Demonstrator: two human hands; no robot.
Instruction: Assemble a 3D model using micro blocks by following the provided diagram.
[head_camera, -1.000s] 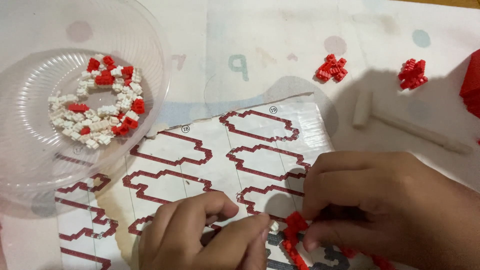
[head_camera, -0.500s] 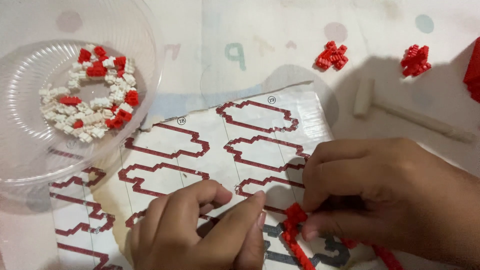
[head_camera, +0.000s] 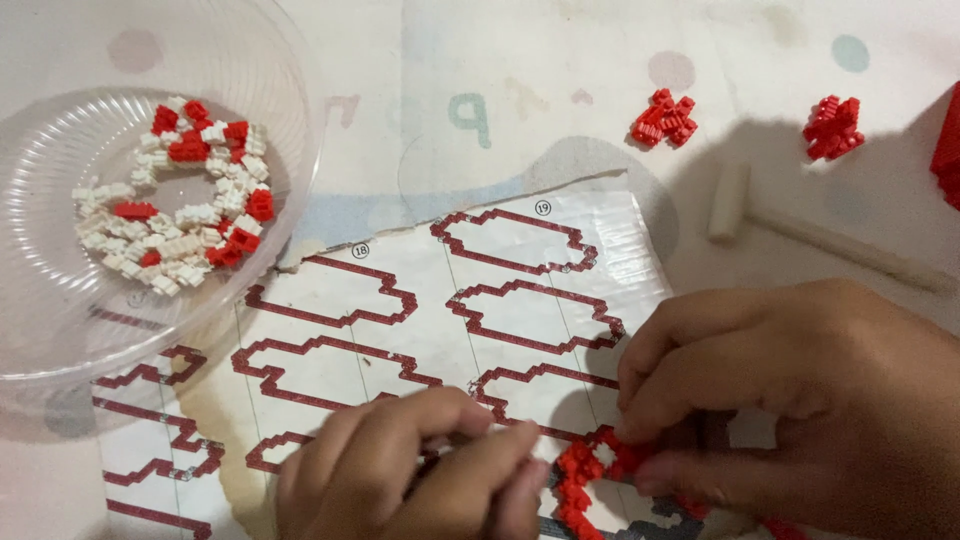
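A: What is nearest to the camera?

B: At 6 o'clock the left hand (head_camera: 420, 470) is curled, fingertips pinched together; it is cut off by the bottom edge and I cannot tell if it grasps a piece. Just beside it, at 5 o'clock, the right hand (head_camera: 800, 400) pinches the red brick chain (head_camera: 585, 475) between thumb and forefinger.

A: Is the whole chain visible?

B: No. Its lower part runs out of the frame and the fingers hide the rest. It lies on the instruction sheet (head_camera: 500, 300), whose lower drawings the hands cover.

A: And farther away?

B: At 10 o'clock a clear plastic bowl (head_camera: 290, 130) holds small white and red bricks (head_camera: 175, 195); its left side is cut off. At 1 o'clock two small red clusters (head_camera: 662, 118) lie on the mat (head_camera: 540, 60), well apart from the hands. A pale stick-like tool (head_camera: 728, 203) at 2 o'clock is hard to make out in shadow.
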